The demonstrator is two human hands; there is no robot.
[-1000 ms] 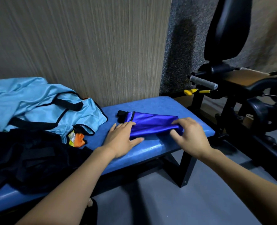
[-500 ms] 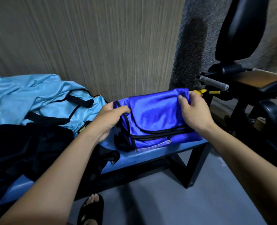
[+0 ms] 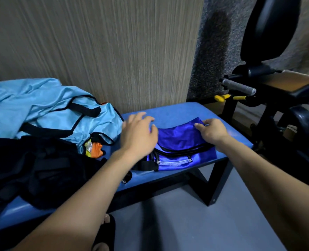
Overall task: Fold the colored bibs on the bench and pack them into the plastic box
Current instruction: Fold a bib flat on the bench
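A shiny dark-blue bib [image 3: 180,142] with black trim lies folded on the right end of the blue padded bench [image 3: 177,113]. My right hand [image 3: 213,131] pinches its far right corner against the bench. My left hand [image 3: 141,134] hovers over the bib's left edge, blurred, with fingers spread and nothing in it. To the left lie a light-blue bib [image 3: 46,113] with black straps, a black bib pile [image 3: 32,169] and a bit of orange and yellow fabric [image 3: 94,149]. No plastic box is in view.
A wood-grain wall runs right behind the bench. A black exercise machine [image 3: 276,98] with a grey handle and yellow parts stands close on the right. Grey floor [image 3: 177,220] lies below, and a foot in a black sandal [image 3: 104,230] shows near the bench's front edge.
The dark-blue bib was lifted off the bench, then laid back down folded. My left hand has let go of its left edge and now hovers; my right hand still holds the far corner.
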